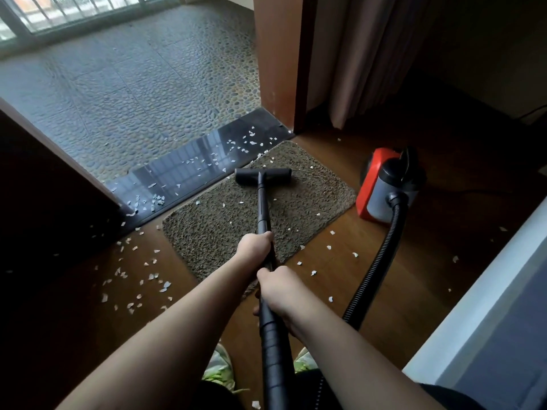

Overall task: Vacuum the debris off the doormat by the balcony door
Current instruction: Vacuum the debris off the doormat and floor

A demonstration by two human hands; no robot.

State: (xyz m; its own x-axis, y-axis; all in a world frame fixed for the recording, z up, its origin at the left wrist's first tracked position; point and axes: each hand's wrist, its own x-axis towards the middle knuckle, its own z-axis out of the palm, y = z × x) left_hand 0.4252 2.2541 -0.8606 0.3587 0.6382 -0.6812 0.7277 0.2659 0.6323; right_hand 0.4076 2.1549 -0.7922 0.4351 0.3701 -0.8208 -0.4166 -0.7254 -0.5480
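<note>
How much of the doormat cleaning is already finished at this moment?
Mostly done: the doormat carries only a few white scraps. In hand: left hand and right hand grip the wand, with the nozzle on the mat's far edge. Left: those last scraps.

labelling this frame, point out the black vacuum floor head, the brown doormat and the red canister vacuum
black vacuum floor head (275,175), head view, right half of its top
brown doormat (213,229), head view, bare left part
red canister vacuum (381,158), head view, red shell

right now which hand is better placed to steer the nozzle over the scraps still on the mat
Left hand: it grips the wand nearer the nozzle on the doormat. The right hand holds farther back.
</note>
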